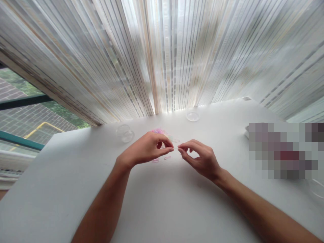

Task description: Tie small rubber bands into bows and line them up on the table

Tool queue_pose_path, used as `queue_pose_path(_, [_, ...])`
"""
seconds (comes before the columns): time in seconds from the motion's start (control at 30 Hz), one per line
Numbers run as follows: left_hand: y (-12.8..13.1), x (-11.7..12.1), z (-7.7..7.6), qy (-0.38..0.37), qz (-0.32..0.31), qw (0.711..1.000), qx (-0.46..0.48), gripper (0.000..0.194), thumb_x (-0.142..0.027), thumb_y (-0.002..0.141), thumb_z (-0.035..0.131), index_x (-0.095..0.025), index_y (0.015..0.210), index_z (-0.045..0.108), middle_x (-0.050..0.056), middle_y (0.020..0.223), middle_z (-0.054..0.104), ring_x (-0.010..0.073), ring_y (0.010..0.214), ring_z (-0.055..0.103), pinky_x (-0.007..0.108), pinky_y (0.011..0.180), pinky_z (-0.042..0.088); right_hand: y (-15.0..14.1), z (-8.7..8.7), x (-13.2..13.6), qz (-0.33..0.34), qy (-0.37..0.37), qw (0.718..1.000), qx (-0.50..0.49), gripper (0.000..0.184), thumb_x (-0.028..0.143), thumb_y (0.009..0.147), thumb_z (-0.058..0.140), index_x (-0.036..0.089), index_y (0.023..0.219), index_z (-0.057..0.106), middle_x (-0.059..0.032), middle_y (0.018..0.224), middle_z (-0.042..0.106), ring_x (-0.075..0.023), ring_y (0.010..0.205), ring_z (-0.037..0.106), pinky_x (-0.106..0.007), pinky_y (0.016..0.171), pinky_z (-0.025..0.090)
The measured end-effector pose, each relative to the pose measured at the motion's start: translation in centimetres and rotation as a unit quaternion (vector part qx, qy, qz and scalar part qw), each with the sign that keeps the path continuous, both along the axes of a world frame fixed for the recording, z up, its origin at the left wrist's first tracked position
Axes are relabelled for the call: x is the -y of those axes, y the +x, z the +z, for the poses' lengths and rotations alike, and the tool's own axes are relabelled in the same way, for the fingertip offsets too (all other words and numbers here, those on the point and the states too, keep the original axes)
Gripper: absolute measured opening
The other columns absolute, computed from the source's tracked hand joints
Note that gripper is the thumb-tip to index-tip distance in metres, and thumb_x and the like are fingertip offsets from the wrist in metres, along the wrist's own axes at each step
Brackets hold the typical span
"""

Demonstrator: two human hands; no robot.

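Note:
My left hand [146, 148] and my right hand [201, 158] face each other over the white table [162, 202], thumb and forefinger pinched on both. A thin pale rubber band [176, 147] stretches across the narrow gap between the fingertips; it is too small to see in detail. Behind my left hand, partly covered by it, lies a pile of pink and purple rubber bands [158, 130]. Loose on the tabletop under my hands are a pinkish band [167, 157] and another pink one [155, 161].
At the back left stand clear round containers [128, 136]. A clear round dish [193, 116] lies near the curtain [167, 60] along the far edge. On the right is a pixelated patch, its contents unreadable, with a clear rim [317, 189] by it. A window [32, 111] is at left.

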State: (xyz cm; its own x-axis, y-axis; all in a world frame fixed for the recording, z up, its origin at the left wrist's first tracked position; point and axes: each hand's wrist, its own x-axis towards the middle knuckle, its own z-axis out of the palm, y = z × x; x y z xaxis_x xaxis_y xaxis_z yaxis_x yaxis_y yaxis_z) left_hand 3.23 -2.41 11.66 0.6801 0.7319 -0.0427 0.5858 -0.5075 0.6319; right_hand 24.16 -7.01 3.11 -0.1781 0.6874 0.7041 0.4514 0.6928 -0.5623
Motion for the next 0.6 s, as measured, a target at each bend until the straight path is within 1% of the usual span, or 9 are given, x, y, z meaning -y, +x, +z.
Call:
queue_pose_path(0.1, [-0.1, 0.0, 0.2, -0.003, 0.009, 1.0, -0.005, 0.02, -0.036, 0.09, 0.066, -0.02, 0.086, 0.078, 0.002, 0.076, 0.07, 0.0143, 0.068, 0.056, 0.025, 0.067, 0.046, 0.1, 0.1, 0.0, 0.007, 0.002, 1.0, 0.013, 0.011, 0.016, 0.094, 0.06, 0.022, 0.093, 0.07, -0.0031, 0.079, 0.072, -0.0153, 0.069, 0.066, -0.027, 0.062, 0.056])
queue_pose_path(0.17, [-0.8, 0.1, 0.4, -0.002, 0.025, 1.0, -0.011, 0.02, -0.038, 0.089, 0.067, -0.021, 0.087, 0.079, 0.001, 0.075, 0.069, 0.0141, 0.067, 0.056, 0.024, 0.065, 0.045, 0.4, 0.1, -0.2, 0.005, 0.007, 1.0, 0.025, 0.012, 0.018, 0.094, 0.058, 0.022, 0.092, 0.07, -0.0035, 0.08, 0.073, -0.0157, 0.068, 0.066, -0.028, 0.063, 0.056])
queue_pose_path(0.23, [-2.1, 0.2, 0.8, -0.007, 0.055, 0.998, -0.034, 0.021, -0.041, 0.087, 0.068, -0.023, 0.088, 0.08, 0.0, 0.074, 0.069, 0.0138, 0.066, 0.055, 0.024, 0.063, 0.044, 0.8, 0.0, -0.6, -0.014, 0.005, 0.999, 0.032, 0.014, 0.02, 0.095, 0.057, 0.022, 0.091, 0.07, -0.0034, 0.077, 0.072, -0.0162, 0.067, 0.065, -0.029, 0.062, 0.056])
queue_pose_path(0.3, [-4.1, 0.4, 1.1, -0.016, 0.092, 0.993, -0.077, 0.025, -0.045, 0.087, 0.068, -0.024, 0.089, 0.081, 0.0, 0.074, 0.069, 0.0141, 0.066, 0.055, 0.024, 0.062, 0.043, 1.4, -0.3, -1.2, -0.048, -0.014, 0.998, 0.022, 0.016, 0.024, 0.095, 0.057, 0.022, 0.088, 0.071, -0.0031, 0.074, 0.07, -0.0165, 0.065, 0.064, -0.029, 0.061, 0.055])
queue_pose_path(0.37, [-6.4, 0.7, 1.2, -0.025, 0.126, 0.984, -0.122, 0.029, -0.05, 0.085, 0.067, -0.024, 0.089, 0.082, 0.001, 0.074, 0.069, 0.0153, 0.066, 0.055, 0.025, 0.06, 0.042, 2.0, -0.8, -2.0, -0.082, -0.059, 0.995, -0.005, 0.019, 0.031, 0.094, 0.058, 0.021, 0.085, 0.071, -0.0035, 0.073, 0.071, -0.0169, 0.062, 0.062, -0.03, 0.061, 0.054])
queue_pose_path(0.4, [-7.5, 0.8, 1.2, -0.025, 0.141, 0.98, -0.14, 0.031, -0.051, 0.084, 0.067, -0.024, 0.087, 0.082, 0.002, 0.074, 0.07, 0.0158, 0.067, 0.056, 0.025, 0.06, 0.042, 2.3, -1.1, -2.4, -0.103, -0.093, 0.99, -0.027, 0.021, 0.035, 0.093, 0.059, 0.021, 0.084, 0.071, -0.0043, 0.076, 0.072, -0.0173, 0.062, 0.062, -0.03, 0.058, 0.053])
queue_pose_path(0.47, [-9.2, 1.0, 1.0, -0.033, 0.162, 0.972, -0.169, 0.034, -0.054, 0.085, 0.065, -0.025, 0.088, 0.082, 0.002, 0.076, 0.071, 0.0167, 0.069, 0.057, 0.025, 0.061, 0.042, 2.7, -1.7, -3.2, -0.131, -0.169, 0.975, -0.065, 0.026, 0.041, 0.091, 0.06, 0.02, 0.083, 0.072, -0.0049, 0.076, 0.073, -0.018, 0.064, 0.064, -0.03, 0.059, 0.053])
queue_pose_path(0.53, [-10.1, 0.9, 0.5, -0.048, 0.168, 0.966, -0.191, 0.034, -0.053, 0.085, 0.063, -0.025, 0.09, 0.082, 0.002, 0.079, 0.073, 0.0171, 0.07, 0.059, 0.025, 0.062, 0.043, 2.9, -2.1, -3.7, -0.142, -0.228, 0.959, -0.091, 0.03, 0.045, 0.089, 0.061, 0.019, 0.083, 0.073, -0.0046, 0.073, 0.072, -0.0185, 0.065, 0.066, -0.029, 0.06, 0.053])
queue_pose_path(0.6, [-10.3, 0.8, -0.1, -0.067, 0.161, 0.962, -0.211, 0.033, -0.05, 0.084, 0.062, -0.024, 0.091, 0.082, 0.002, 0.081, 0.074, 0.017, 0.07, 0.06, 0.025, 0.063, 0.043, 3.0, -2.4, -4.0, -0.144, -0.253, 0.951, -0.105, 0.033, 0.048, 0.088, 0.061, 0.018, 0.085, 0.074, -0.0045, 0.072, 0.072, -0.0185, 0.065, 0.066, -0.029, 0.061, 0.052])
